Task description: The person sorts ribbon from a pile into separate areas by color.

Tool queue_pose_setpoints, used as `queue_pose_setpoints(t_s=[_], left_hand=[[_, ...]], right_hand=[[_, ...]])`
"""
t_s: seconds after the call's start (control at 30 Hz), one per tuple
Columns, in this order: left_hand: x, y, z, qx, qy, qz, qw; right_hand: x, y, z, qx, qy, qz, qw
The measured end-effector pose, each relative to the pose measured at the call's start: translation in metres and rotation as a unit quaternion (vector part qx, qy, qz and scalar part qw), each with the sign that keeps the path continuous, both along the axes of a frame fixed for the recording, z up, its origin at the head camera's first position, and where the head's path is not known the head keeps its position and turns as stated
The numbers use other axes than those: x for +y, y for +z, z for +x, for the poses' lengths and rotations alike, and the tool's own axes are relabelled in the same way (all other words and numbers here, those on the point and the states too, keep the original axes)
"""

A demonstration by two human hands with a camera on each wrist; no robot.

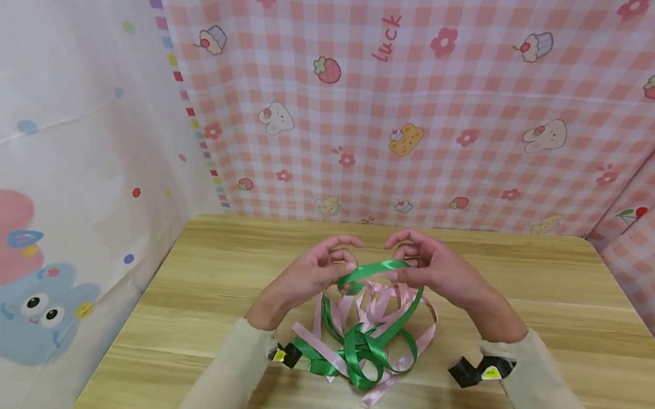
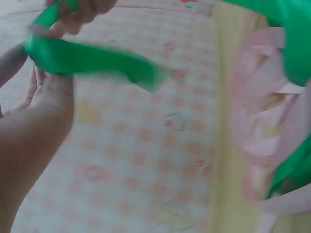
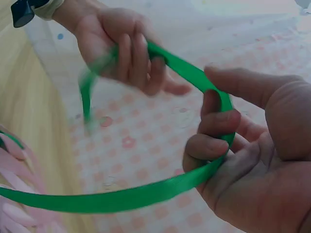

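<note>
A green ribbon (image 1: 380,268) stretches between both hands, above a loose tangle of ribbon. My left hand (image 1: 324,267) pinches it near one end between thumb and fingers, and a short tail hangs from there, blurred in the right wrist view. My right hand (image 1: 432,268) grips the same ribbon; in the right wrist view its fingers (image 3: 214,126) curl round the strip. From the right hand the ribbon runs back down to the pile, where green loops (image 1: 364,355) lie over and among pink ribbon (image 1: 425,339).
The pile lies on a wood-grain table (image 1: 199,321). Behind the table's far edge hangs a pink checked cloth (image 1: 366,107), with a white printed cloth (image 1: 76,123) at the left. A small black device (image 1: 480,370) is strapped at each wrist.
</note>
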State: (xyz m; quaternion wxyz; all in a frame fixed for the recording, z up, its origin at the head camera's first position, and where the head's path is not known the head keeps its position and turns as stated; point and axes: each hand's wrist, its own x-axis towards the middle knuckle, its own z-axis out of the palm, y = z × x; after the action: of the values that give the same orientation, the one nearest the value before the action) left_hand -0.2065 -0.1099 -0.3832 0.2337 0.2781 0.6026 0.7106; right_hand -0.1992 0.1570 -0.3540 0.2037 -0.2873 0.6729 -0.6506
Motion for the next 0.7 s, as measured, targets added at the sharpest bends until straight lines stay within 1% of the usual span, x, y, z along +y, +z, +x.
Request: queue_pose_setpoints(t_s=[0.07, 0.17, 0.2, 0.3, 0.37, 0.43, 0.5, 0.57, 0.63, 0.7], left_hand=[[-0.009, 0.010, 0.002, 0.006, -0.001, 0.011, 0.9999], [-0.027, 0.021, 0.004, 0.037, 0.008, -0.004, 0.9993], [-0.034, 0.024, 0.005, 0.047, 0.007, -0.009, 0.9988], [-0.052, 0.028, 0.006, 0.065, -0.010, -0.019, 0.9976], [-0.063, 0.030, 0.006, 0.073, -0.006, -0.039, 0.9966], [-0.070, 0.030, 0.007, 0.082, 0.020, -0.076, 0.9935], [-0.076, 0.029, 0.007, 0.082, 0.061, -0.120, 0.9876], [-0.083, 0.026, 0.005, 0.076, 0.093, -0.152, 0.9811], [-0.092, 0.022, 0.004, 0.067, 0.106, -0.161, 0.9789], [-0.103, 0.017, 0.001, 0.060, 0.101, -0.159, 0.9802]], right_hand=[[0.006, 0.006, 0.002, 0.009, 0.018, -0.001, 0.9998], [0.017, 0.014, 0.005, 0.042, 0.028, 0.007, 0.9987], [0.020, 0.016, 0.005, 0.056, 0.027, 0.012, 0.9980], [0.033, 0.021, 0.007, 0.088, 0.017, 0.023, 0.9957], [0.042, 0.024, 0.009, 0.100, 0.013, 0.028, 0.9945], [0.050, 0.025, 0.011, 0.108, 0.011, 0.031, 0.9936], [0.059, 0.027, 0.012, 0.116, 0.007, 0.036, 0.9926], [0.068, 0.027, 0.014, 0.123, -0.002, 0.047, 0.9913], [0.078, 0.025, 0.015, 0.127, -0.015, 0.062, 0.9898], [0.090, 0.021, 0.015, 0.125, -0.034, 0.079, 0.9885]])
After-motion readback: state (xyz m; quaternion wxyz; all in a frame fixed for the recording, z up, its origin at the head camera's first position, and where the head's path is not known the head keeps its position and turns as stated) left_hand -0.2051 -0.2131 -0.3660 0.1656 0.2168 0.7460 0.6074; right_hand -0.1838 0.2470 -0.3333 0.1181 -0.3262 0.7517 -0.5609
